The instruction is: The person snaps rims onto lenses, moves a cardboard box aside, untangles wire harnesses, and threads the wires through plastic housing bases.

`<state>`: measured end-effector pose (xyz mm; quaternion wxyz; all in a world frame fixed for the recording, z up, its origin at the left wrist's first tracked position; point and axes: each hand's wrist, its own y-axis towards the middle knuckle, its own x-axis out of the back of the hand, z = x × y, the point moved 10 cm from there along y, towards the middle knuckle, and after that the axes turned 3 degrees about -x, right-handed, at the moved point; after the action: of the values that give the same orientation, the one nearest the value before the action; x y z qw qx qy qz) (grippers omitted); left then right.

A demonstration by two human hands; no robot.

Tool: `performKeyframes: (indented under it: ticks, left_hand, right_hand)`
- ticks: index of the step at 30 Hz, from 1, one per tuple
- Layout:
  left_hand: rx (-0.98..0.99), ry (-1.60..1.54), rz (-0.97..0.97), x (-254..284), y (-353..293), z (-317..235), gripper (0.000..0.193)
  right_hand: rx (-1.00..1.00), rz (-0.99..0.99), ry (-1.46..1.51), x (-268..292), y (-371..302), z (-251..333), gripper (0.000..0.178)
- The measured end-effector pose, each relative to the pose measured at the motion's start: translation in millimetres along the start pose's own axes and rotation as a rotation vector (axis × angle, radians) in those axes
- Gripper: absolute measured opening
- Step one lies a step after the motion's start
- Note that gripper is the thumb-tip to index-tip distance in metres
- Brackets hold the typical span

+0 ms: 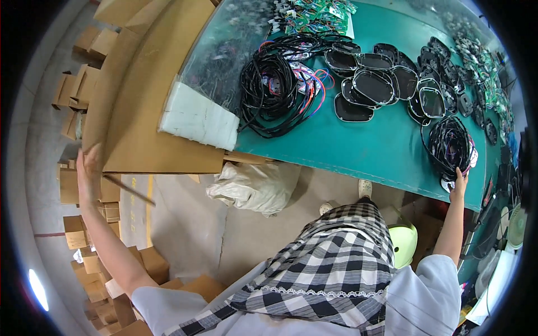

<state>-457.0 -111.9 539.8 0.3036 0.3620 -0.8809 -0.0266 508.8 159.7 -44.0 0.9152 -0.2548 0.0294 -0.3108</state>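
Observation:
At the far left, my left hand [88,176] is closed on the edge of a large cardboard box [162,120], with part of its fingers hidden. My right arm reaches out to the table's right side. There my right hand [458,187] grips the near edge of a coiled bundle of black cables [450,147], which lies on the green table [314,148]. Left of centre sits a larger heap of coiled black cables [272,92] with red, blue and pink wires. Between the two coils lie several dark oval frames with shiny rims [374,87].
A white foam block [199,115] stands beside clear plastic sheeting [216,56]. Green circuit boards with wires [316,17] are piled at the back. A white sack [252,187] rests on the floor, and a light green stool [403,243] is beside me. Cardboard boxes [84,229] line the left.

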Motion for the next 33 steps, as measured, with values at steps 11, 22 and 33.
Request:
performKeyframes:
  ticks: [11,22,33]
  left_hand:
    - [-0.748,0.632,-0.041,-116,-52,-136,0.039]
    - [-0.909,0.514,0.905,-473,-189,-126,0.026]
    - [0.461,-0.134,0.999,-756,-251,19,0.076]
  right_hand:
    - [0.021,0.128,0.019,-20,-13,28,0.072]
    - [0.053,0.276,-0.065,-65,-65,87,0.052]
    - [0.244,0.548,0.134,-121,-177,117,0.090]
